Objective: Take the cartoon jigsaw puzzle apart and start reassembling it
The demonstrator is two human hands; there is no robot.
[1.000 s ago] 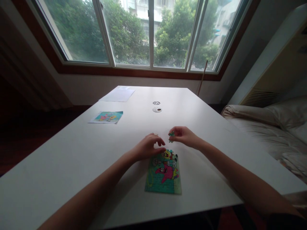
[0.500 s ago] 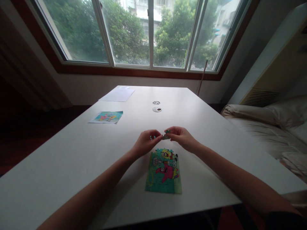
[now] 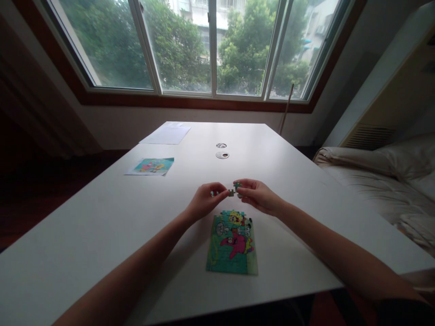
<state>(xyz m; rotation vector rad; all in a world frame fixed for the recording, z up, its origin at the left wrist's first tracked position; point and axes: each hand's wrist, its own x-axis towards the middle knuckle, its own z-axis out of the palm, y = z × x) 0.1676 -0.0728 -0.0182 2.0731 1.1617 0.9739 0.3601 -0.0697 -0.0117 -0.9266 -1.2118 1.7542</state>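
A partly assembled jigsaw puzzle (image 3: 231, 244) with cartoon figures lies flat on the white table, its far edge toothed with tabs. Beyond that edge, my left hand (image 3: 207, 199) pinches a small puzzle piece (image 3: 231, 193) between thumb and fingertips. More bits of green and white show inside its curled fingers, too small to make out. Facing it, my right hand (image 3: 258, 195) is closed on a green puzzle piece (image 3: 237, 185). The two hands are close together above the table, a narrow gap between their fingertips.
On the table (image 3: 102, 217), a printed cartoon picture (image 3: 152, 166) lies to the left, with white paper sheets (image 3: 166, 135) behind it. Two small round discs (image 3: 222, 155) sit in the middle, farther back. A cream sofa (image 3: 380, 176) stands at right; a window (image 3: 210, 50) is ahead.
My hands have drawn slightly apart, so the piece in my left fingertips shows more clearly. The puzzle on the table has stayed in place.
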